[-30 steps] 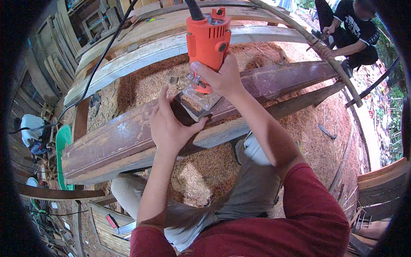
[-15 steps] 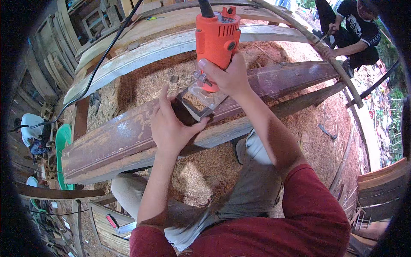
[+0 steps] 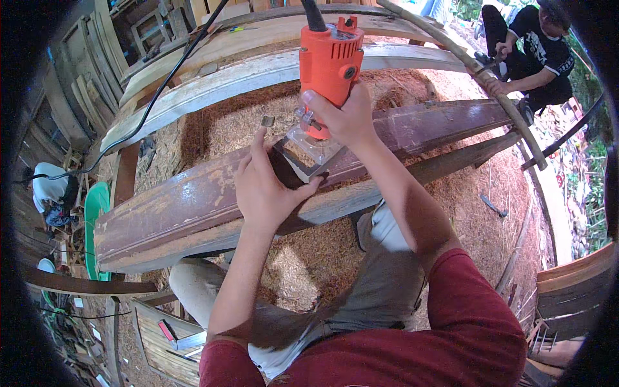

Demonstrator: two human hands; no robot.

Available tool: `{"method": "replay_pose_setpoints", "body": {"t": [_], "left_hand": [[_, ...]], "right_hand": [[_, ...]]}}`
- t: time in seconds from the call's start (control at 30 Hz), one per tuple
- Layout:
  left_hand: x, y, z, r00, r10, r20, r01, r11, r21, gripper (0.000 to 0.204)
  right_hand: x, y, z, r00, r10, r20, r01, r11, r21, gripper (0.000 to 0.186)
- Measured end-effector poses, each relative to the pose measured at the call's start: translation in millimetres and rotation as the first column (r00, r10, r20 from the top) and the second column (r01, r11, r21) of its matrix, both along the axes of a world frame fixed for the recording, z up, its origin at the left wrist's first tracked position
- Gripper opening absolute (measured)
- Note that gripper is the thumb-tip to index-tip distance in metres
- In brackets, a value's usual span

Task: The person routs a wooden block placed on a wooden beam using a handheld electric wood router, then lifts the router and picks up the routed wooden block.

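An orange trim router (image 3: 330, 64) with a clear base (image 3: 314, 148) stands on a long brown-painted wooden beam (image 3: 187, 193). My right hand (image 3: 348, 116) wraps round the lower part of the router's body. Beside the base, my left hand (image 3: 261, 190) is open on the beam, with thumb and forefinger spread wide around the base's near-left corner. Shadow darkens the gap between them, so I cannot tell how firmly the fingers touch the base. The bit is hidden. Bare, scuffed patches show along the beam's painted face.
A black cord (image 3: 155, 97) loops down the left side. Pale boards (image 3: 258, 80) lie beyond the beam, over wood shavings. Another person (image 3: 535, 51) grips a long pole (image 3: 477, 71) at the upper right. A green plastic chair (image 3: 97, 219) stands at the left, near a bent-over person (image 3: 51, 187).
The whole view has shifted slightly. Both hands and the router sit a touch further right in the picture, with their grip and pose almost the same.
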State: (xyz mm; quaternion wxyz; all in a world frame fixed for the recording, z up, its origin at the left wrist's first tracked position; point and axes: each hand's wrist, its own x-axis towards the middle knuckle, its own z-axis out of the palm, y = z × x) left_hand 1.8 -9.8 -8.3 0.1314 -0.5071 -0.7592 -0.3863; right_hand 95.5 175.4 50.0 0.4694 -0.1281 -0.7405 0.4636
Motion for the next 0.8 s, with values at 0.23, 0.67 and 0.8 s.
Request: {"method": "replay_pose_setpoints", "body": {"t": [0.23,0.67,0.8], "left_hand": [[-0.4,1.0,-3.7,1.0,-0.01,-0.023,0.011,0.999,0.044,0.124],[-0.4,0.2,-3.8,1.0,0.014,0.012,-0.014,1.0,0.007,0.126],[-0.2,-1.1,-1.5,0.999,0.026,0.02,-0.025,1.0,-0.018,0.128]], "right_hand": [[-1.2,-2.6,-0.6,1.0,0.023,0.02,-0.023,1.0,0.002,0.055],[4.6,-8.1,2.5,0.999,0.039,0.012,-0.04,0.999,0.016,0.051],[6.3,-6.6,1.4,0.997,0.063,-0.034,-0.063,0.998,-0.025,0.049]]}}
